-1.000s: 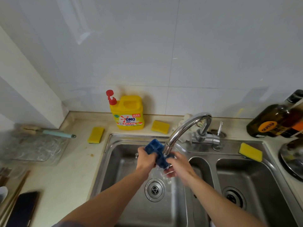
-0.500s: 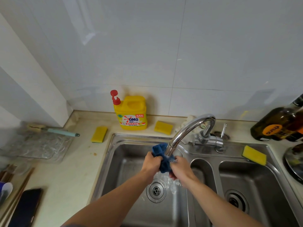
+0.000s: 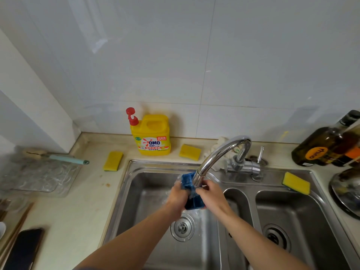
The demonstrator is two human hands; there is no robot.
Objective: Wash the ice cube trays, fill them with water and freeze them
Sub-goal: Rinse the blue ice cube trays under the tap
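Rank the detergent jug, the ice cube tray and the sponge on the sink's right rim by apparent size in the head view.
1. Detergent jug, largest.
2. Ice cube tray, partly hidden by the left hand and right hand.
3. Sponge, near the tray's visible size, so unsure.
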